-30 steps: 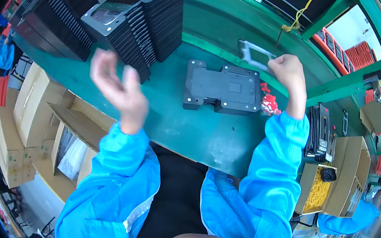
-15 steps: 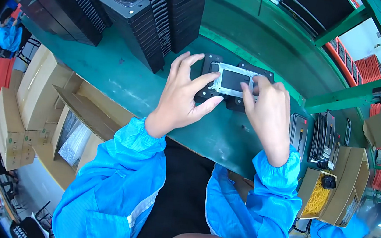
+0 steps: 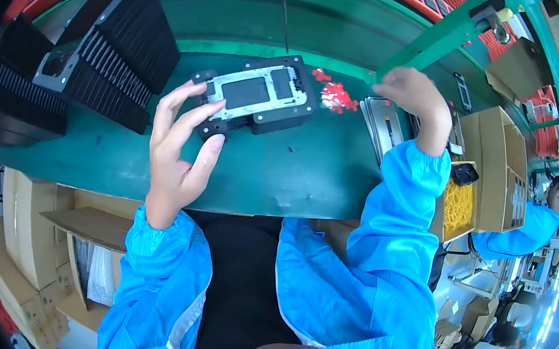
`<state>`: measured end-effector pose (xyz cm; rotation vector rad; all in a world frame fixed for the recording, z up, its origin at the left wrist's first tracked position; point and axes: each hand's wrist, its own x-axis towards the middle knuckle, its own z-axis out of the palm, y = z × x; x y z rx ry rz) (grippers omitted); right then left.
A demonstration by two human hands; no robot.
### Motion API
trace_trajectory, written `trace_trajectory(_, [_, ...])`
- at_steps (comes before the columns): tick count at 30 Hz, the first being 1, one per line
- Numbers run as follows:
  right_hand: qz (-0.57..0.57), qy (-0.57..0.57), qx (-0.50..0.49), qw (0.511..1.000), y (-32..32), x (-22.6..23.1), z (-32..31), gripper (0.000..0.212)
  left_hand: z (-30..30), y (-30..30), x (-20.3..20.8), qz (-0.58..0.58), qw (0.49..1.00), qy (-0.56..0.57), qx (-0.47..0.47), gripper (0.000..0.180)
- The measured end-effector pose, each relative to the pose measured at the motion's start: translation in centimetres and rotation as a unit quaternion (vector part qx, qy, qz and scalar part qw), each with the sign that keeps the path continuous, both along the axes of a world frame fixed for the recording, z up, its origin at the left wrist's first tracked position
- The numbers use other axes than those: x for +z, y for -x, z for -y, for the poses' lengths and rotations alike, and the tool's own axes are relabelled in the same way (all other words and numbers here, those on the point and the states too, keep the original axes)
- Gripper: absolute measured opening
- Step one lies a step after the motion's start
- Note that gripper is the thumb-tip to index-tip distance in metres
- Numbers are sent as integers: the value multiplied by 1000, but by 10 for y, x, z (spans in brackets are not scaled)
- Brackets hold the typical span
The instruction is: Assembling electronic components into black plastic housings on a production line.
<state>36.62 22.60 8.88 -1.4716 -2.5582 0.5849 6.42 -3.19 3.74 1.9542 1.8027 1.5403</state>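
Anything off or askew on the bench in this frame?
Mostly tidy. The black fixture with its silver frame sits skewed to the bench edge, its left corner at the left hand fingertips. Small red parts lie scattered loose beside it, near the raised right hand. No damage visible.

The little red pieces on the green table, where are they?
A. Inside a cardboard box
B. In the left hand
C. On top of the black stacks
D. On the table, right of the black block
D: the little red pieces lie loose on the green table, just right of the black block.
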Motion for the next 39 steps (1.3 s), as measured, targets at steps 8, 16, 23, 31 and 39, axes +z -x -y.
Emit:
trace_trajectory(8, [206,215,-181,938,-42,-43,-54,60,-11,-15,3,-1,999,-28,-19,37])
trace_trajectory(16, [53,59,-79,994,-34,35,-15,44,-7,-20,7,11,999,18,-46,40])
trace_trajectory(23, [-367,188,289,864,53,39,65,28,-22,-49,10,164,966,60,-192,54])
trace_trajectory(31, [-425,286,244,823,75,39,80,22,-15,-47,9,541,692,253,-405,48])
trace_trajectory(39, [-422,95,300,851,76,30,78,13,-14,-44,7,494,733,275,-378,46])
